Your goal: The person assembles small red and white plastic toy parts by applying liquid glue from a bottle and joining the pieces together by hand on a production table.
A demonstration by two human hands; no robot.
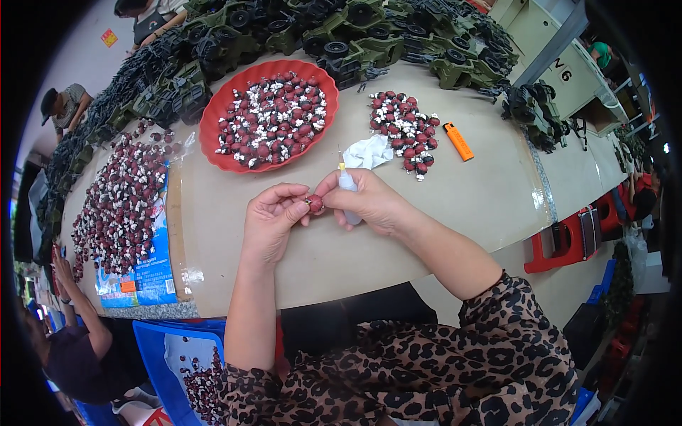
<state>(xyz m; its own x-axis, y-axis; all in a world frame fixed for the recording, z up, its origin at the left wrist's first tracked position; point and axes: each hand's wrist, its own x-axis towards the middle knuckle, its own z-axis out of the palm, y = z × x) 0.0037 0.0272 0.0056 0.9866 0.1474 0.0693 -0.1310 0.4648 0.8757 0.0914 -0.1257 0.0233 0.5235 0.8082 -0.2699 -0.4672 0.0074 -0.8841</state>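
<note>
Leopard-print sleeves [426, 369] frame both forearms. Left hand [270, 220] pinches a small dark-red toy part [315, 204] at centre; right hand [369, 202], touching it, grips a small white glue bottle [347, 188]. Red tray [213, 117] of similar parts sits at eleven o'clock, orange lighter [458, 140] at one.

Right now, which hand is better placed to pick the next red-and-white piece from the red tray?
Probably the left. The left hand pinches only a small red piece, while the right hand grips the small white bottle. The red tray lies ahead, slightly leftward.
</note>
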